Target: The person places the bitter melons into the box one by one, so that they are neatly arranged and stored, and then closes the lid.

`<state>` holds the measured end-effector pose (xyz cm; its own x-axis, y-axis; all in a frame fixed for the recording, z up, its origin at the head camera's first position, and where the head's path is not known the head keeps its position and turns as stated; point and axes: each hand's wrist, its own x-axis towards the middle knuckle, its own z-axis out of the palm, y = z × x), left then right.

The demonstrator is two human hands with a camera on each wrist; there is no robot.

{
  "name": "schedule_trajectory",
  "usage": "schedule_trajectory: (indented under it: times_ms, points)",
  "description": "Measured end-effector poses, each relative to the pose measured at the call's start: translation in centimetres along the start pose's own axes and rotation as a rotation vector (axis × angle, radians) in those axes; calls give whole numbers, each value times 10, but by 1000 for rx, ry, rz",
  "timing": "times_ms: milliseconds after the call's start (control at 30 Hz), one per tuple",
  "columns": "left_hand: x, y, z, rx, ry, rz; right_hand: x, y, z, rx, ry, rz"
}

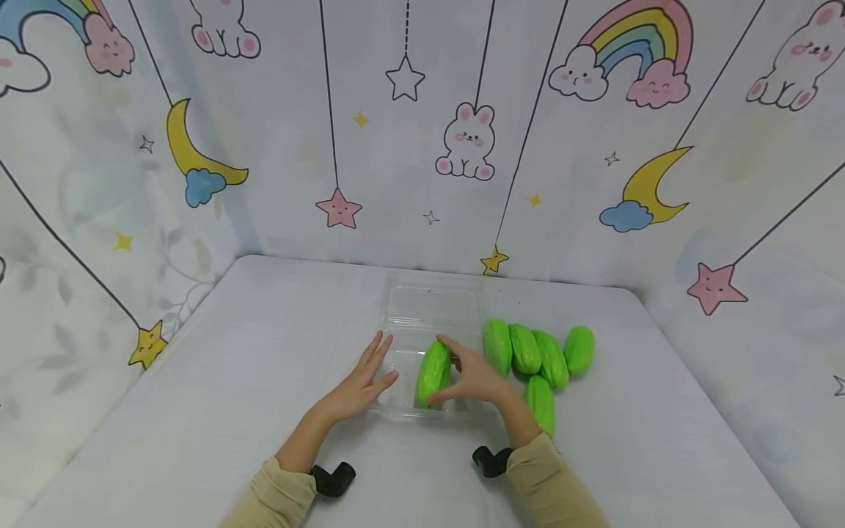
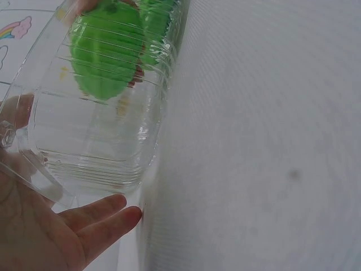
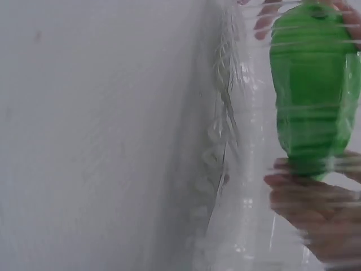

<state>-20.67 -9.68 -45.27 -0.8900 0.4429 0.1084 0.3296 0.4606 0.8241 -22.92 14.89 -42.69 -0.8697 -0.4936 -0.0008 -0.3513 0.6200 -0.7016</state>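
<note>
A clear plastic clamshell box (image 1: 401,367) lies opened on the table, its lid (image 1: 432,301) folded back to the far side. My right hand (image 1: 477,374) grips a bright green, ribbed, gourd-like vegetable (image 1: 433,374) lengthwise over the box, fingers at its far end and thumb at the near end. Through the box's clear wall, the right wrist view shows this green vegetable (image 3: 313,90) between the fingertips. My left hand (image 1: 353,387) rests against the box's left side with fingers extended; the left wrist view shows straight fingers (image 2: 101,226) beside the clear wall.
Several more green vegetables lie right of the box: a row of them (image 1: 526,350) next to its edge, one (image 1: 579,350) farther right, one (image 1: 541,403) nearer me by the right forearm. A white cloth covers the table (image 1: 264,352); a patterned curtain (image 1: 396,147) hangs behind it.
</note>
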Motion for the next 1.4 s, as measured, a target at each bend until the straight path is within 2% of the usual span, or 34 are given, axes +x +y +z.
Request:
schedule_trajectory:
  times_ms: [100, 367, 600, 933, 1167, 1400]
  points:
    - [0, -1, 0, 1, -1, -6, 4, -4, 4, -27, -16, -16]
    - [0, 0, -1, -12, -18, -9, 15, -10, 14, -10, -94, -27]
    - [-1, 2, -1, -10, -24, -1, 20, -16, 24, -49, -98, -21]
    - [2, -4, 1, -32, -32, 14, 29, -31, 31, -105, -142, 30]
    - [0, -3, -1, -9, -31, 20, 33, -36, 34, -91, -179, 34]
    - [0, -3, -2, 12, -22, 33, 37, -35, 38, -84, -180, 27]
